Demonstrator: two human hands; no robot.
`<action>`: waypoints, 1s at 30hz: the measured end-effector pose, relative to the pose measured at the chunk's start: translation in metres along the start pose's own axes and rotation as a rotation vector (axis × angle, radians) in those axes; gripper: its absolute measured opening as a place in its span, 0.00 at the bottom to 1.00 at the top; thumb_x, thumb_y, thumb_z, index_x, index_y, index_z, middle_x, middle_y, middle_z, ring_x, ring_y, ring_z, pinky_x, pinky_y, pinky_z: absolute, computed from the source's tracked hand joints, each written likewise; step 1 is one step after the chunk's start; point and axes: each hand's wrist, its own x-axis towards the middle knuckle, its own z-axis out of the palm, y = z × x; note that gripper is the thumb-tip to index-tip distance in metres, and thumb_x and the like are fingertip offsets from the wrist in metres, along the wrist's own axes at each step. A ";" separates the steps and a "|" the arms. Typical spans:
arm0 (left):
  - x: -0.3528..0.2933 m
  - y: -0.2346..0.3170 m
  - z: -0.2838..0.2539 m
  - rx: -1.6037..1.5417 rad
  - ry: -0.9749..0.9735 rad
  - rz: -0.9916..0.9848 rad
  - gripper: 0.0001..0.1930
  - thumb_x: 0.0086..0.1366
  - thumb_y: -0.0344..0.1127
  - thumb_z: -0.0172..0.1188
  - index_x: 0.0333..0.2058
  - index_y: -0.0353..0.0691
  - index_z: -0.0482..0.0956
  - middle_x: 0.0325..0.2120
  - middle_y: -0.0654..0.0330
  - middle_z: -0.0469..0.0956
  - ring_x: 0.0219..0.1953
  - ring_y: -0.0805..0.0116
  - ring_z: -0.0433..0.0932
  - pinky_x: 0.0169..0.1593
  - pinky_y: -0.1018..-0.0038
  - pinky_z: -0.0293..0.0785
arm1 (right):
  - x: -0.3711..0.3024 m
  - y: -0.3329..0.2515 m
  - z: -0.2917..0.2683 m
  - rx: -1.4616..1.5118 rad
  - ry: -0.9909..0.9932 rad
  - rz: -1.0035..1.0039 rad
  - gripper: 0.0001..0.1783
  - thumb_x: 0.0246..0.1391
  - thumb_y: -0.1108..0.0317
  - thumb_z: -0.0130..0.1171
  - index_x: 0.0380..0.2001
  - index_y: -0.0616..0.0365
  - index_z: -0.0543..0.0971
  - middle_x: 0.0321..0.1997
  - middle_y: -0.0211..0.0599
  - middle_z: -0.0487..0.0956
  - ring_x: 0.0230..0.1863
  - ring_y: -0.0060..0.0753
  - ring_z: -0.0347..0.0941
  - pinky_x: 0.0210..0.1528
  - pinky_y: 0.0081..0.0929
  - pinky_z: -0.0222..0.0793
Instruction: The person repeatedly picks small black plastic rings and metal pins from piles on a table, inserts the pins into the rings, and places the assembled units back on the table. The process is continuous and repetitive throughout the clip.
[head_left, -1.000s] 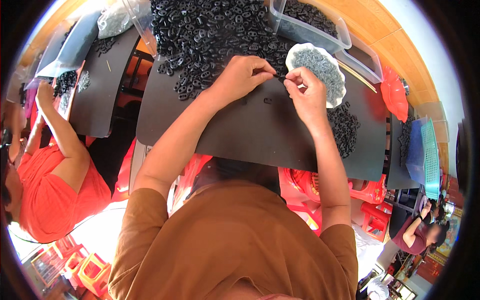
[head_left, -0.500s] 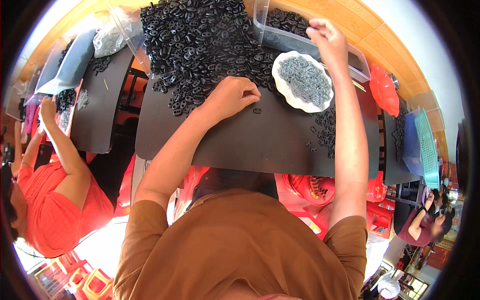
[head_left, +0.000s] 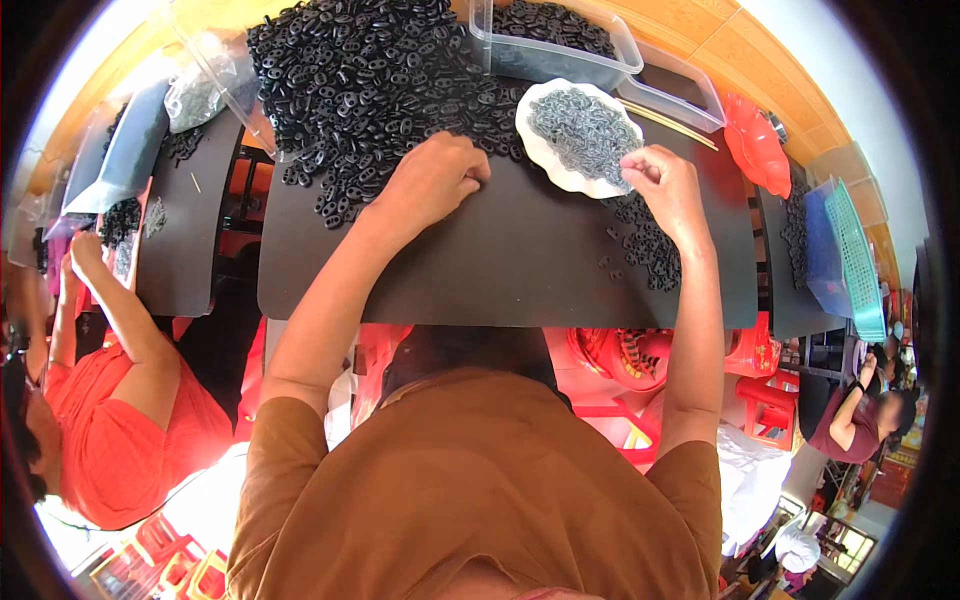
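Head view: left hand point(head_left: 437, 180) curled beside black pieces point(head_left: 365, 90), contents hidden, can't tell. Right hand point(head_left: 665, 190) near-pinched at white bowl point(head_left: 565, 180), right rim; grip unclear. Clear pieces point(head_left: 585, 130) inside, probably kept right for short reach.

Black oval pieces point(head_left: 350, 80): shining, showing paired holes, lying jumbled in a wide heap on the far left of the desk point(head_left: 480, 270), thinning out beside the left hand point(head_left: 438, 180)
White bowl point(head_left: 560, 176): sitting upright, flaring to a scalloped rim, the right hand's point(head_left: 668, 190) fingertips hovering at its right edge
Clear greyish pieces point(head_left: 580, 125): filling the bowl loosely
Small black pieces point(head_left: 652, 252): lying scattered near the bowl, partly hiding behind the right hand
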 end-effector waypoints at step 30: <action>0.094 0.037 0.070 -0.207 0.081 0.194 0.07 0.55 0.24 0.61 0.34 0.36 0.82 0.31 0.52 0.82 0.35 0.55 0.81 0.42 0.66 0.77 | -0.057 0.000 0.050 -0.383 0.226 -0.161 0.08 0.49 0.65 0.65 0.31 0.55 0.80 0.32 0.35 0.77 0.32 0.44 0.78 0.32 0.37 0.73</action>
